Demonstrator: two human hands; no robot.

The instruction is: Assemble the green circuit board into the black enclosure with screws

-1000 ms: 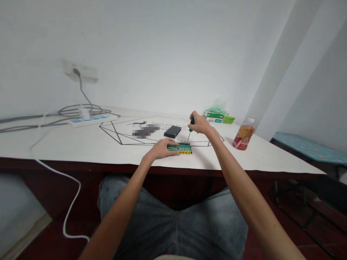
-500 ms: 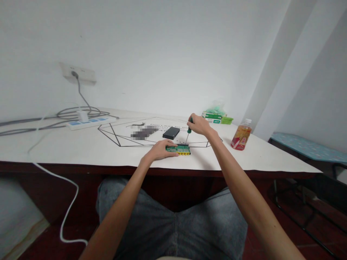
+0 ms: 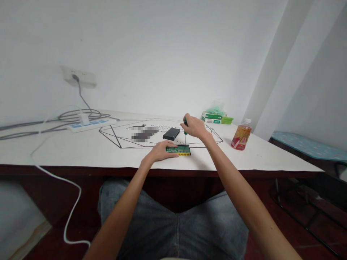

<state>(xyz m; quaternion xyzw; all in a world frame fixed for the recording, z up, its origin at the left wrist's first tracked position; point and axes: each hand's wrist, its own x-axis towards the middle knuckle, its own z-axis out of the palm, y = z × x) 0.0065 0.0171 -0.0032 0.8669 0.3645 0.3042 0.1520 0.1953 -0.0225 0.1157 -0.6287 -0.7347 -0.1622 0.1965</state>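
Note:
My left hand grips the left end of a green circuit board with a yellow row of ports along its near edge, lying on the white table top. My right hand is closed around the dark green handle of a screwdriver. The shaft stands almost upright, its tip down at the board; whether it sits in a screw is too small to tell. Just behind the board lies a black rectangular case, with several tiny dark specks near it.
A bottle of reddish drink stands to the right. Farther back are green-and-white boxes and a plastic bag. On the left lie a power strip and coiled grey cables; a white cord hangs over the front edge.
My right hand has shifted slightly left with the screwdriver, whose shaft has gone from leaning to nearly upright over the board. My left hand stays on the board.

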